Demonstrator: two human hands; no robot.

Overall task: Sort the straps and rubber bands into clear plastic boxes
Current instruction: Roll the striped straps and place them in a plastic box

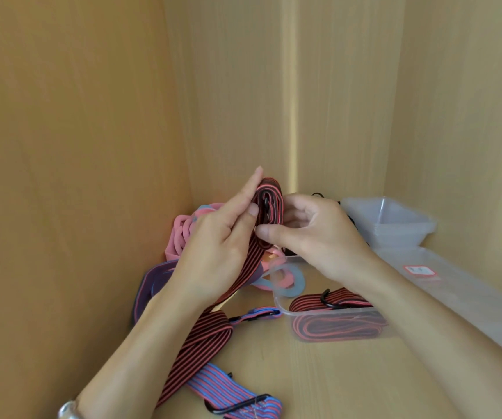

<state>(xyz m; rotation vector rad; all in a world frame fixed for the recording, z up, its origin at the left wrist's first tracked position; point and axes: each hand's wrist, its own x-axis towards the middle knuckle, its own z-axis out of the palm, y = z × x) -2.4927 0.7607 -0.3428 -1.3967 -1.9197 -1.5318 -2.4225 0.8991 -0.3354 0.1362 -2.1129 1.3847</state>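
This looks like the inside of a cupboard or wardrobe, probably in a home. A left panel (62, 146), back panel (237, 101) and right panel (470, 116) of light wood-grain laminate close in tightly. The matching shelf (319, 382) carries household storage: clear plastic boxes (388, 222), striped elastic straps (201, 337) and rubber bands (180, 237) piled in the corner.
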